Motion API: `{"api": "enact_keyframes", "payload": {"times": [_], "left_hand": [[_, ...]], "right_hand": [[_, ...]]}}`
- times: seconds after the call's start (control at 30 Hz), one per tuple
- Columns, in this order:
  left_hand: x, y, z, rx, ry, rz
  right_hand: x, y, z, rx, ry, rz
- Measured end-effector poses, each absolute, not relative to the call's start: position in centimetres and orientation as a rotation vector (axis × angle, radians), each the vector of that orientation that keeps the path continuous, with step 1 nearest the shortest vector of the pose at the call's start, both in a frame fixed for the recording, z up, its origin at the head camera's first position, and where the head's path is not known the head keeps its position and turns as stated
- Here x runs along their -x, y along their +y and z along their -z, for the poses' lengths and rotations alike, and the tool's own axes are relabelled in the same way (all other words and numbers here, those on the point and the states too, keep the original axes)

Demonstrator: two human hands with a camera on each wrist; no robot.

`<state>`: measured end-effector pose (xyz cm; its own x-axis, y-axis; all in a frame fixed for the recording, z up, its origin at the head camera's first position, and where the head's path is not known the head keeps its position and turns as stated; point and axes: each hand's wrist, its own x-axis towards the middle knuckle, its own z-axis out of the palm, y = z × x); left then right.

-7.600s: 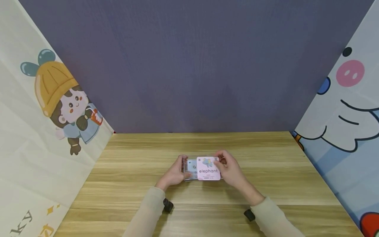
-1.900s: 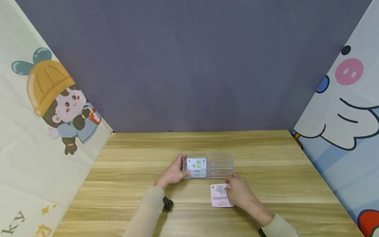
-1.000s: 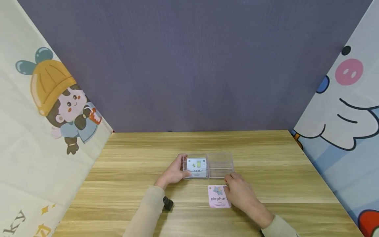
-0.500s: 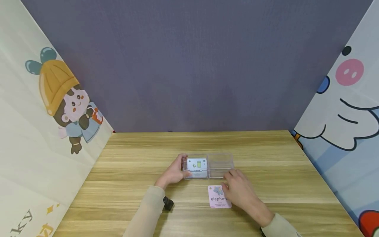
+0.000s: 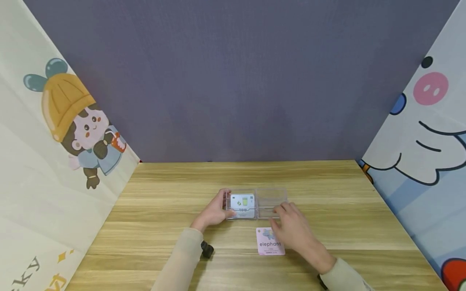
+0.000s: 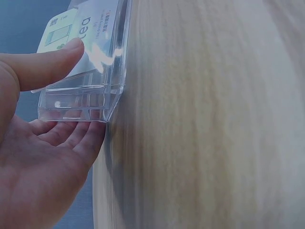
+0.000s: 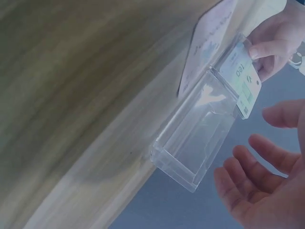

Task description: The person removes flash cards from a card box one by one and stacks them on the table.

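My left hand grips the left end of a clear plastic two-compartment card box, thumb over the front and fingers behind. In the box's left compartment stands a white card marked "tea", also seen under the thumb in the left wrist view. The right compartment holds no card. On the table just in front of the box lies a pink "elephant" card. My right hand hovers over that card's upper right corner, near the right compartment. In the right wrist view, its loosely bent fingers hold nothing.
The wood-grain table stretches around the box. Behind it rises a grey-purple panel. Printed cartoon sheets hang at the left and right. Each wrist carries a small black camera.
The elephant card has come from in front of the box down onto the table, and my right hand has let go of it and lifted toward the right compartment. My left hand still holds the box.
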<state>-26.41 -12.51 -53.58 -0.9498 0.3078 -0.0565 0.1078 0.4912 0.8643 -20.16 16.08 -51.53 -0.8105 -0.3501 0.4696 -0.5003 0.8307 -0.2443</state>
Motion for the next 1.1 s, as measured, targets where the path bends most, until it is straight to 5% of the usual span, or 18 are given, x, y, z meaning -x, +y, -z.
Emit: {"api": "enact_keyframes", "payload": {"times": [1.1], "left_hand": [[26.1,-13.1,53.3,-0.38,2.532,-1.468]], "right_hand": [[21.1,14.7,48.9,-0.62,-2.548,-0.65]]}}
